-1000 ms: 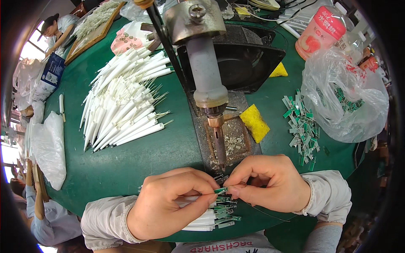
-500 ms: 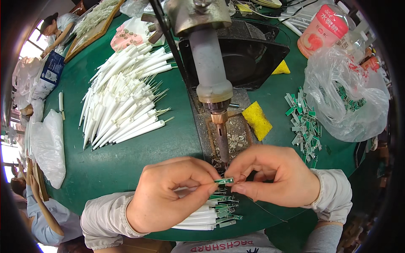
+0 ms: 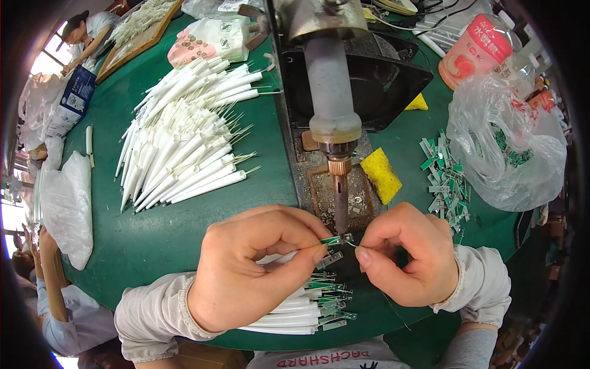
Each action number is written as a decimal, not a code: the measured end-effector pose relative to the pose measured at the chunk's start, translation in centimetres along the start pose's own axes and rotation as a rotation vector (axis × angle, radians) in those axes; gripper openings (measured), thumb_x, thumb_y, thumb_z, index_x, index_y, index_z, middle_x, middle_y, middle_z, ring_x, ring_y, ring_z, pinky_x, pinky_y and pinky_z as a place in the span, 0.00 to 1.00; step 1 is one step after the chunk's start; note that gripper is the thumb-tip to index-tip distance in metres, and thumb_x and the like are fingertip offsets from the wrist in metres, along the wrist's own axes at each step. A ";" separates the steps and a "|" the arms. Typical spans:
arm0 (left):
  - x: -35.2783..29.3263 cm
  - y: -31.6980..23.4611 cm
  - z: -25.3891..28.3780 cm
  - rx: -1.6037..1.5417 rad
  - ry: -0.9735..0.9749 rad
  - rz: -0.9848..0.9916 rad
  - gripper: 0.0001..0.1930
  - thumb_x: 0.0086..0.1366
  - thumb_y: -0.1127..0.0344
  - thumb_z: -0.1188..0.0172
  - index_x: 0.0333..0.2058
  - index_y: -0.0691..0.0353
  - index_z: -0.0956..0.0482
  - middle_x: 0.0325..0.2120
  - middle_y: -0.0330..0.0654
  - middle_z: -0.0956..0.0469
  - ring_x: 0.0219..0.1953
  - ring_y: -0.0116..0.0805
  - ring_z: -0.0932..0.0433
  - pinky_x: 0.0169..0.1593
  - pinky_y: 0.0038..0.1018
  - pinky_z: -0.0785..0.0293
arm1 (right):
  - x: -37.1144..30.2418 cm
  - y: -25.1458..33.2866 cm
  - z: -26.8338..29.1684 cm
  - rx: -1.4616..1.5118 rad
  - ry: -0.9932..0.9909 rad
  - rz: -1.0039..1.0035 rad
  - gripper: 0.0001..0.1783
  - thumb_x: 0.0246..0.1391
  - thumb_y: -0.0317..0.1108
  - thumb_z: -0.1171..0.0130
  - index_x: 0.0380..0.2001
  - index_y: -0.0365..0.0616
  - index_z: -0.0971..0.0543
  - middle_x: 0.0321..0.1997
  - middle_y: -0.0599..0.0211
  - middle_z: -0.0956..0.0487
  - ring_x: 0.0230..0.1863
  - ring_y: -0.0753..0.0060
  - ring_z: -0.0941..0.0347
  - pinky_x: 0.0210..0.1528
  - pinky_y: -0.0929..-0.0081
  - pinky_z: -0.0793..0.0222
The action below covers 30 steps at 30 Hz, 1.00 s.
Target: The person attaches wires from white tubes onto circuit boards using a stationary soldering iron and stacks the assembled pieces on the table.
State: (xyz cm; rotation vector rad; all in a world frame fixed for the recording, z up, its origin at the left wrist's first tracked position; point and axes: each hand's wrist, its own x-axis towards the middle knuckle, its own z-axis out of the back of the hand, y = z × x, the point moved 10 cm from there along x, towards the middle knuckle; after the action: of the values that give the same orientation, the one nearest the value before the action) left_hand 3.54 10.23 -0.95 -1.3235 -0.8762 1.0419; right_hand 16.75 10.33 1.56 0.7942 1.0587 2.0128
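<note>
My left hand (image 3: 261, 267) pinches a small green circuit board (image 3: 332, 240) between thumb and forefinger; part of a white tube shows behind those fingers. The board's far end is at the tip of an upright soldering iron (image 3: 341, 200), mounted above the table. In my right hand (image 3: 412, 255), thumb and forefinger are closed on a thin wire (image 3: 351, 244), which reaches the iron tip; a loose tail hangs below that hand. Under my left hand lies a row of white tubes (image 3: 289, 317) with green boards at their right ends.
Many white tubes with thin wires (image 3: 178, 147) are heaped at the left. Loose green boards (image 3: 447, 181) lie at the right beside a clear plastic bag (image 3: 504, 147). A yellow sponge (image 3: 381, 176) and a black fan (image 3: 369, 89) are near the iron. Other people sit at the far left.
My left hand has brought the board up to the iron tip. My right hand has drawn a little away to the right, with the wire now at the tip. The whole view has shifted slightly.
</note>
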 end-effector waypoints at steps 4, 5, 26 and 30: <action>0.1 -0.3 -0.1 0.012 0.007 -0.049 0.04 0.56 0.85 0.40 0.31 0.74 0.23 0.38 0.51 0.23 0.37 0.31 0.20 0.41 0.23 0.23 | 0.1 0.9 0.9 -0.068 -0.140 0.101 0.09 0.47 0.21 0.37 0.27 0.41 0.28 0.15 0.74 0.29 0.12 0.83 0.33 0.15 0.82 0.41; 0.1 -0.5 -0.1 -0.001 0.006 -0.069 0.05 0.55 0.85 0.40 0.31 0.74 0.23 0.38 0.51 0.23 0.37 0.31 0.20 0.41 0.23 0.23 | 0.1 1.0 0.9 -0.075 -0.140 0.111 0.09 0.46 0.20 0.37 0.27 0.41 0.28 0.15 0.74 0.30 0.12 0.83 0.33 0.15 0.82 0.41; 0.3 1.2 0.0 -0.331 0.007 0.157 0.02 0.59 0.84 0.43 0.30 0.73 0.25 0.36 0.53 0.23 0.34 0.31 0.20 0.38 0.22 0.22 | -0.1 -0.2 0.2 0.024 -0.169 0.090 0.09 0.47 0.20 0.37 0.29 0.40 0.28 0.16 0.74 0.29 0.13 0.85 0.33 0.15 0.83 0.42; 0.1 2.0 0.5 -0.354 -0.004 0.221 0.02 0.60 0.83 0.43 0.30 0.72 0.25 0.36 0.53 0.22 0.34 0.31 0.20 0.38 0.22 0.22 | 0.0 0.1 0.4 0.023 -0.126 0.073 0.08 0.49 0.21 0.38 0.29 0.40 0.28 0.16 0.74 0.28 0.13 0.84 0.33 0.15 0.83 0.42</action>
State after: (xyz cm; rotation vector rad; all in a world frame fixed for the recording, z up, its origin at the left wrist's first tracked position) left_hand 2.94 10.44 -2.93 -1.7466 -0.9640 1.0917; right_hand 17.05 10.47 1.82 0.9711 0.9956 1.9861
